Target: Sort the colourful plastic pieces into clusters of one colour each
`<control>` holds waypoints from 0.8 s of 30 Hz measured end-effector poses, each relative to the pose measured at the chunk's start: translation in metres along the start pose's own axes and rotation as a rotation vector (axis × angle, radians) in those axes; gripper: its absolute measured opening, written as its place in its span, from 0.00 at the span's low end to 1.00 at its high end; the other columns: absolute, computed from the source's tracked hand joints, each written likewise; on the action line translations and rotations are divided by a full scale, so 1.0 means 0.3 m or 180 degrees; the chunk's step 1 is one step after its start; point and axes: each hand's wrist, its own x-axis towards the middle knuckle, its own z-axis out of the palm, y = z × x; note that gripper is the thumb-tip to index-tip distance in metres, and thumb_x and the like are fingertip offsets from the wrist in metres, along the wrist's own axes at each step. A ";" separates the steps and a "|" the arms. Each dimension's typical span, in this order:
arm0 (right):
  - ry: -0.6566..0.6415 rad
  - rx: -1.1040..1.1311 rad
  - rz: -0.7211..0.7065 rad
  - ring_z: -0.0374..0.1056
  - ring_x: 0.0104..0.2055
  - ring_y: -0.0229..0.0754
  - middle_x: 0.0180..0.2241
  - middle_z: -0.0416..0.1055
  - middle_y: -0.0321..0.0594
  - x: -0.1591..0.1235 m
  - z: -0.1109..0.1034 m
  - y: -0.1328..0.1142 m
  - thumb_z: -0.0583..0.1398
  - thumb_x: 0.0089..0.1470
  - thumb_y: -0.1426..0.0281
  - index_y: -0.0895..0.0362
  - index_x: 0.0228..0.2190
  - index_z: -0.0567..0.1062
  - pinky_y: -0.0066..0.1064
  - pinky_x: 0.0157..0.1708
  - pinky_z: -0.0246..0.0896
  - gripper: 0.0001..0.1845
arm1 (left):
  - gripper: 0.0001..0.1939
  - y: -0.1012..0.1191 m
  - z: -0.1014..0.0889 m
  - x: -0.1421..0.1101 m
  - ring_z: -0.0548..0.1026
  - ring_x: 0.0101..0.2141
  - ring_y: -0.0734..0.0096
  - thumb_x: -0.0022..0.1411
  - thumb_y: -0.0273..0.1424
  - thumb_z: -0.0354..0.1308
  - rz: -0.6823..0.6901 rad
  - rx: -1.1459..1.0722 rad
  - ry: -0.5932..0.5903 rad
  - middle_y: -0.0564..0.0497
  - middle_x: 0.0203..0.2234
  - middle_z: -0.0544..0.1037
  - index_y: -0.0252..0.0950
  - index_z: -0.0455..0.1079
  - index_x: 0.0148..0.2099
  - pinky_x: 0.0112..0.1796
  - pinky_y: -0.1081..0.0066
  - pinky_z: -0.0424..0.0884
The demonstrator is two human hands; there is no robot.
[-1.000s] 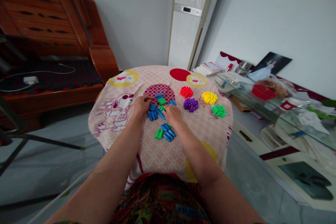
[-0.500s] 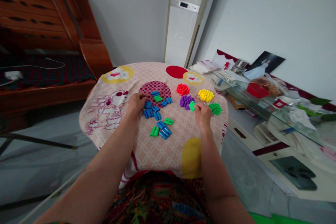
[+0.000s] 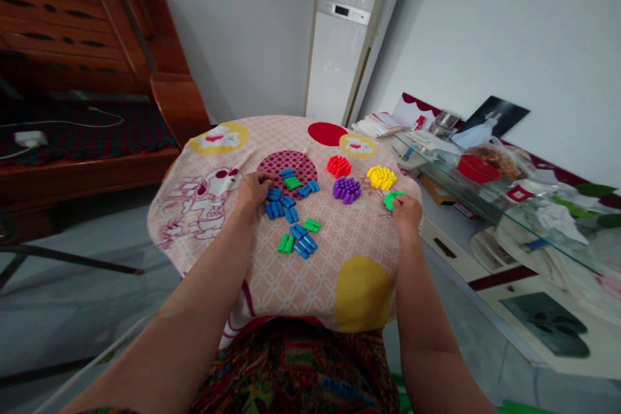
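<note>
My right hand [image 3: 407, 212] is at the right side of the round table, fingers closed on a small green plastic peg piece. It covers part of the green cluster [image 3: 389, 199], so held and standing pieces are hard to separate. My left hand [image 3: 253, 189] rests on the cloth at the left, fingers pinched together; whether anything is in them is hidden. Beside it lie several blue pieces [image 3: 274, 209] and a green pair [image 3: 292, 182]. Nearer me lie more blue pieces [image 3: 305, 246] and green pieces [image 3: 286, 244]. Upright clusters stand grouped by colour: red [image 3: 338, 166], purple [image 3: 347, 189] and yellow [image 3: 381, 177].
A patterned cloth [image 3: 310, 284] covers the table. To the right stands a glass-topped cabinet [image 3: 485, 200] with a red bowl [image 3: 478, 169], bags and papers. A wooden bench [image 3: 179, 103] is at the left, and a tall white air conditioner [image 3: 334, 58] stands behind.
My right hand has moved right with the green piece, from beside the purple cluster to the green cluster. My left hand has stayed in place.
</note>
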 end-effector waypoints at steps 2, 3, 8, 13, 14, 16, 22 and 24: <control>-0.0018 -0.0033 0.0045 0.71 0.39 0.48 0.38 0.79 0.53 -0.002 0.000 -0.006 0.54 0.56 0.70 0.62 0.37 0.82 0.33 0.38 0.57 0.17 | 0.17 0.004 -0.002 -0.001 0.78 0.36 0.65 0.60 0.31 0.55 -0.0052 0.0023 0.0013 0.49 0.38 0.83 0.39 0.79 0.48 0.37 0.72 0.70; -0.0001 -0.0051 0.0088 0.71 0.39 0.48 0.39 0.79 0.53 -0.005 -0.002 -0.013 0.55 0.56 0.70 0.63 0.39 0.82 0.33 0.38 0.58 0.17 | 0.17 0.007 -0.003 -0.002 0.78 0.36 0.65 0.60 0.30 0.55 -0.0072 0.0035 0.0021 0.49 0.38 0.83 0.39 0.79 0.48 0.37 0.72 0.70; 0.0207 0.0120 -0.0021 0.71 0.38 0.47 0.38 0.79 0.52 -0.037 -0.005 -0.133 0.54 0.59 0.68 0.62 0.42 0.80 0.34 0.39 0.57 0.17 | 0.18 0.017 -0.008 -0.007 0.78 0.36 0.66 0.60 0.30 0.55 -0.0108 0.0065 -0.0027 0.48 0.39 0.83 0.39 0.79 0.49 0.36 0.73 0.70; -0.0117 0.0549 -0.1096 0.70 0.38 0.45 0.36 0.79 0.48 -0.089 0.019 -0.368 0.53 0.63 0.68 0.60 0.38 0.79 0.32 0.40 0.57 0.15 | 0.18 0.012 -0.009 -0.008 0.78 0.36 0.67 0.61 0.29 0.54 -0.0052 0.0061 -0.0049 0.48 0.39 0.83 0.37 0.79 0.50 0.36 0.74 0.69; -0.0236 0.0532 -0.1256 0.70 0.39 0.44 0.37 0.78 0.47 -0.098 0.029 -0.417 0.53 0.63 0.69 0.60 0.38 0.79 0.31 0.40 0.57 0.15 | 0.18 0.010 -0.008 -0.008 0.78 0.36 0.67 0.61 0.29 0.54 -0.0027 0.0048 -0.0036 0.48 0.39 0.83 0.37 0.79 0.49 0.36 0.74 0.69; -0.0423 0.0428 -0.1442 0.70 0.41 0.44 0.39 0.78 0.48 -0.111 0.052 -0.510 0.53 0.65 0.68 0.60 0.38 0.78 0.31 0.42 0.57 0.15 | 0.18 0.006 -0.005 -0.008 0.78 0.36 0.67 0.61 0.29 0.54 0.0029 0.0021 -0.0002 0.48 0.40 0.83 0.38 0.79 0.49 0.38 0.73 0.69; -0.0754 0.0226 -0.1736 0.67 0.50 0.49 0.46 0.75 0.56 -0.110 0.158 -0.717 0.50 0.68 0.64 0.65 0.43 0.77 0.36 0.52 0.56 0.21 | 0.17 0.007 -0.001 -0.014 0.78 0.39 0.67 0.62 0.30 0.54 -0.0020 -0.0016 -0.0023 0.50 0.40 0.83 0.41 0.79 0.49 0.41 0.72 0.70; -0.0826 0.0161 -0.1671 0.66 0.53 0.52 0.48 0.74 0.59 -0.108 0.195 -0.763 0.50 0.68 0.63 0.66 0.43 0.77 0.41 0.55 0.55 0.22 | 0.17 0.010 -0.003 -0.016 0.78 0.38 0.67 0.62 0.29 0.54 -0.0036 -0.0026 -0.0047 0.50 0.40 0.83 0.40 0.79 0.49 0.41 0.72 0.70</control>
